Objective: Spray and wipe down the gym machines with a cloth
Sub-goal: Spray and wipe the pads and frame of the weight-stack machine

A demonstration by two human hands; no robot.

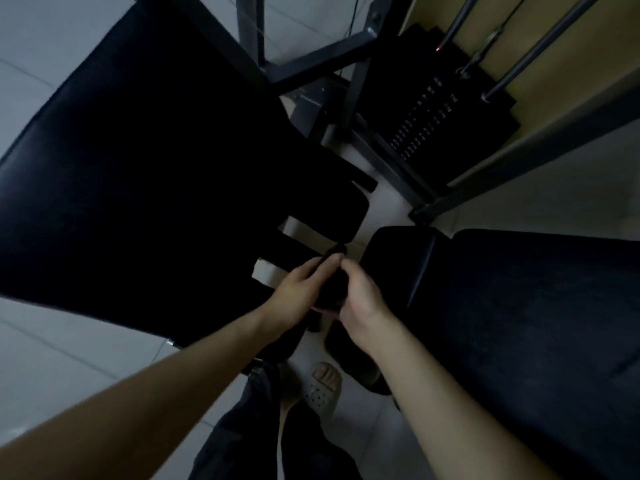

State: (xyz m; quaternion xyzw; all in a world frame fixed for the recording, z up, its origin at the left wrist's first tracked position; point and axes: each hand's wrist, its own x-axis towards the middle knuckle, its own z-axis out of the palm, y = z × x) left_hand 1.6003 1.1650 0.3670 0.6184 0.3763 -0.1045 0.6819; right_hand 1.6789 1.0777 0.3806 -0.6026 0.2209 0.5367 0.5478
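black and bunched, what looks like the cloth (331,289) sits between both hands, over the gap between two machine pads (138,168). left hand (298,289) and right hand (360,296) curl fingers round it. probably soft and light; best gripped by an edge.

Mostly black and grey here
Black pad (138,168), grey frame (322,60), white numbers on black weight stack (433,116), pale hole-dotted sandal (323,389).
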